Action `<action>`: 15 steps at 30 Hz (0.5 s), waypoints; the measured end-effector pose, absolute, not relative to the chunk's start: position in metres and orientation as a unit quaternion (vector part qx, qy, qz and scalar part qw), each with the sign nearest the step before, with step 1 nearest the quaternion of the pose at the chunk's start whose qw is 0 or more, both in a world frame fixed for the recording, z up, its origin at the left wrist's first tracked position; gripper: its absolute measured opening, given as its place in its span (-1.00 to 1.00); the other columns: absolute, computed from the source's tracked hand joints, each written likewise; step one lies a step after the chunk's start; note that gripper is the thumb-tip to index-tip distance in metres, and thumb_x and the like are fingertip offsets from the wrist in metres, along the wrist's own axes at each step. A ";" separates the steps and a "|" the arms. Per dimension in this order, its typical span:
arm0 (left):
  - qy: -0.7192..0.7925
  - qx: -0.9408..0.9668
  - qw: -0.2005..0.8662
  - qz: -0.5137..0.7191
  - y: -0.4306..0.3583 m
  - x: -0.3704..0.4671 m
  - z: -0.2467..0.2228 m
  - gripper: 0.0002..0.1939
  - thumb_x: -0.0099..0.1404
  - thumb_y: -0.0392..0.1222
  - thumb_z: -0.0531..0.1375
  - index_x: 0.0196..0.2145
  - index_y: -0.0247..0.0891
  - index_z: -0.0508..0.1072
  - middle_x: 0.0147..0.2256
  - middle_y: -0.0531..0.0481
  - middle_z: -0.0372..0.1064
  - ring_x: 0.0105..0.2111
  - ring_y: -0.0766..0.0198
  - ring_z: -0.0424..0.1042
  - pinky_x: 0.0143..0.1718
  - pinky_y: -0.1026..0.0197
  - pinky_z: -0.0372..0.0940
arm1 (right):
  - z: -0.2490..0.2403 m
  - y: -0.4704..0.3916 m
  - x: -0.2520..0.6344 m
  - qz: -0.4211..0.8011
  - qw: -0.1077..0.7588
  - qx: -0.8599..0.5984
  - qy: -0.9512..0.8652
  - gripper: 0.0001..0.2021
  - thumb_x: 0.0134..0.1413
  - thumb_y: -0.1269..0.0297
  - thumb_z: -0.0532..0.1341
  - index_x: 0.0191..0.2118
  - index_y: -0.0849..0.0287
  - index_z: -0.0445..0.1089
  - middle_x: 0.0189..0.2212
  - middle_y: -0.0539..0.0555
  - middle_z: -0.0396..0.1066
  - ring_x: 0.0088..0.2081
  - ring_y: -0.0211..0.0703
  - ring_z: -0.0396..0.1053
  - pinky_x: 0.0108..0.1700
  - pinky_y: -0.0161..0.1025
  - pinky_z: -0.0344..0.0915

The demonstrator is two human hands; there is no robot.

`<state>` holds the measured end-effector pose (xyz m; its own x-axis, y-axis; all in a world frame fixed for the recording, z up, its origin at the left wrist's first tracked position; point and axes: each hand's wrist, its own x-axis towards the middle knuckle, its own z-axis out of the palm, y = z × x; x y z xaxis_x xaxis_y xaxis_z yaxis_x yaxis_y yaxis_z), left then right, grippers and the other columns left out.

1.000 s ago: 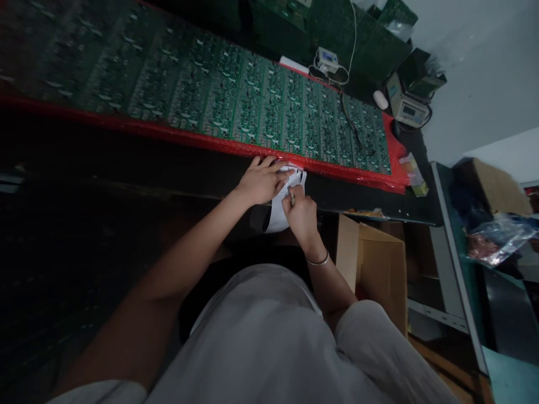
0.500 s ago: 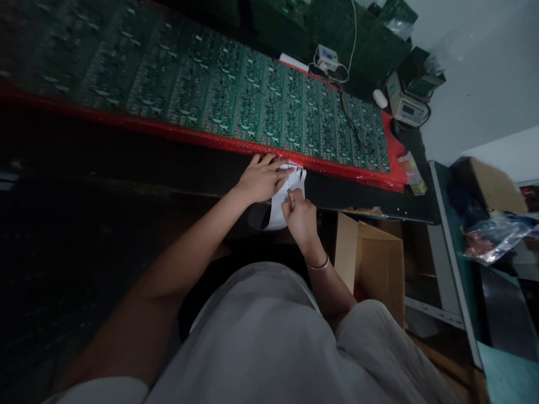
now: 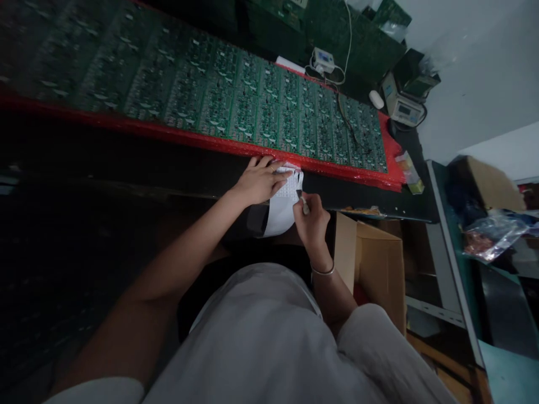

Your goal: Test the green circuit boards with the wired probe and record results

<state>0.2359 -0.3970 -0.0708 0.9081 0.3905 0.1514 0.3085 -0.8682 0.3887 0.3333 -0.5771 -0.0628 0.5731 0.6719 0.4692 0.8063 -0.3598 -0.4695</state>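
Note:
A white printed sheet (image 3: 283,210) lies over the front edge of the dark table, its lower part curling down. My left hand (image 3: 259,182) rests on the sheet's upper left part with fingers spread, a ring on one finger. At the sheet's right side, my right hand (image 3: 312,219) is closed round a small tool (image 3: 304,205) with a pale handle and a dark tip. The tip is at the sheet's right edge. Behind both hands, rows of green circuit boards (image 3: 269,106) lie on red wrap (image 3: 236,147).
An open cardboard box (image 3: 379,264) stands below the table edge at right. A white device (image 3: 323,59) with cables, a white mouse-shaped object (image 3: 376,100) and a grey display unit (image 3: 405,109) sit at the back. Plastic bags (image 3: 492,238) lie far right.
My right hand with the tool has moved right and slightly down, from the sheet's middle to its right edge. More of the sheet shows. My left hand stays on the sheet.

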 end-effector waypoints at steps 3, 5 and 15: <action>0.177 0.960 0.182 0.114 -0.403 0.229 -0.070 -0.53 0.55 0.05 0.02 0.31 0.07 0.44 0.45 -0.05 0.15 0.42 -0.20 0.09 0.37 -0.37 0.03 | -0.061 -0.580 0.345 -0.089 0.356 -0.827 -0.425 -0.80 0.26 0.20 0.11 -0.15 0.15 0.41 -0.36 0.13 0.56 -0.35 -0.09 0.53 -0.24 -0.22 0.42; 0.170 0.962 0.183 0.113 -0.407 0.223 -0.069 -0.51 0.56 0.05 0.01 0.34 0.04 0.40 0.46 -0.07 0.10 0.46 -0.18 0.04 0.39 -0.35 0.01 | -0.062 -0.580 0.351 -0.084 0.365 -0.829 -0.416 -0.80 0.24 0.18 0.12 -0.14 0.15 0.41 -0.33 0.14 0.57 -0.33 -0.08 0.55 -0.23 -0.20 0.44; 0.126 0.965 0.186 0.133 -0.421 0.200 -0.070 -0.50 0.55 -0.06 0.07 0.35 -0.19 0.37 0.43 -0.23 0.12 0.48 -0.01 0.07 0.48 -0.24 -0.02 | -0.068 -0.565 0.353 -0.070 0.380 -0.822 -0.419 -0.77 0.25 0.16 0.09 -0.14 0.14 0.41 -0.32 0.12 0.59 -0.34 -0.13 0.55 -0.22 -0.22 0.44</action>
<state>0.1997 -0.4213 -0.0701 0.9329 0.2923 0.2105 0.1934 -0.8994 0.3920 0.3530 -0.5653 -0.0676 0.6394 0.6345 0.4342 0.7416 -0.3598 -0.5662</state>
